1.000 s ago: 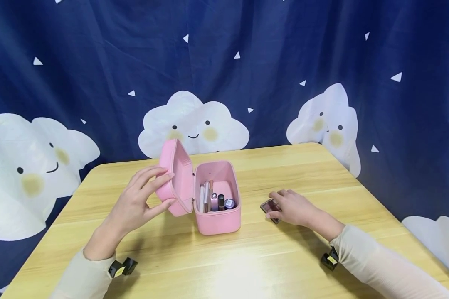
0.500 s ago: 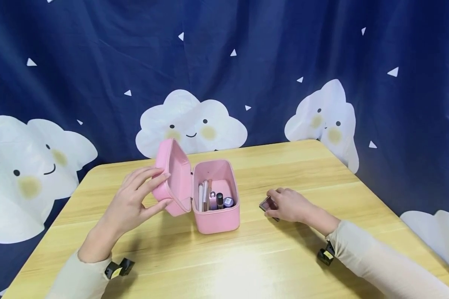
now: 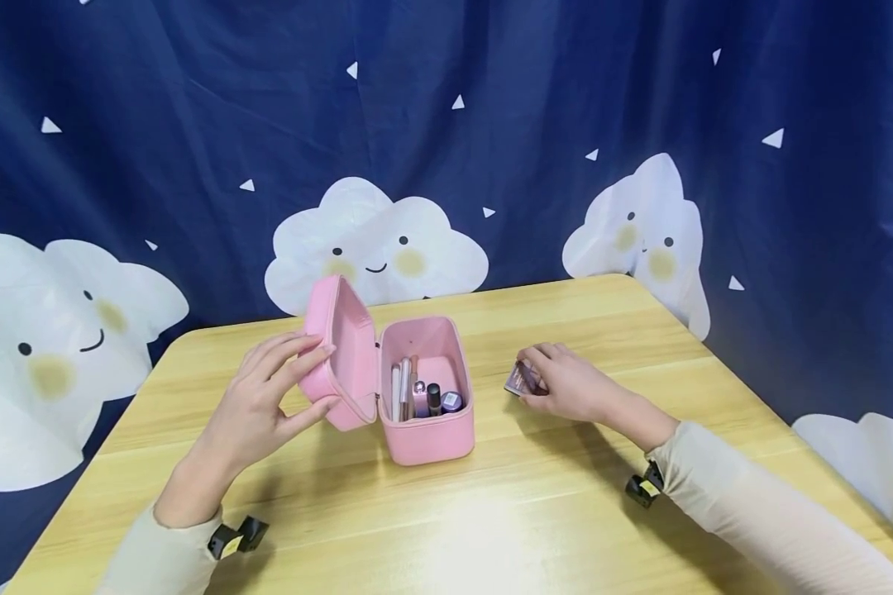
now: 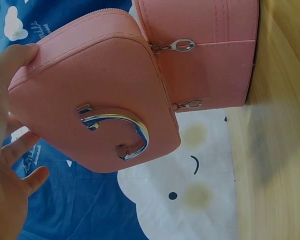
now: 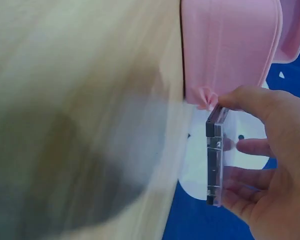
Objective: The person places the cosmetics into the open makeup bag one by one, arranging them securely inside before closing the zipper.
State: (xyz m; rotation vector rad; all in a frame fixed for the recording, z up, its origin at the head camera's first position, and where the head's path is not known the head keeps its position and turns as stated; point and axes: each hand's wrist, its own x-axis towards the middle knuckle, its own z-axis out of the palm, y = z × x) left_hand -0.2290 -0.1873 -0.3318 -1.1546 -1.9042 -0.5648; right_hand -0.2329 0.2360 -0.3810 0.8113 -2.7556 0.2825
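A pink cosmetic case point(image 3: 432, 440) stands on the table, its lid point(image 3: 353, 343) swung up to the left. My left hand point(image 3: 249, 409) holds that lid by its edge, fingers on one side and thumb on the other. In the left wrist view the lid's outside shows a shiny metal handle point(image 4: 140, 131). To the right of the case, my right hand point(image 3: 576, 388) grips a small flat eyeshadow palette point(image 5: 215, 160) with a clear cover, thumb and fingertips on opposite edges. The right wrist view has the palette raised off the table.
Inside the case are slim pens point(image 3: 402, 388), a pink lipstick-like tube point(image 3: 420, 399), a black-capped bottle point(image 3: 435, 398) and a round purple jar point(image 3: 452, 402). The wooden table point(image 3: 387, 529) ends at a blue cloud-patterned curtain point(image 3: 417, 74).
The palette has been lifted from the table and carried a little up and left in my right hand. My left hand keeps hold of the lid.
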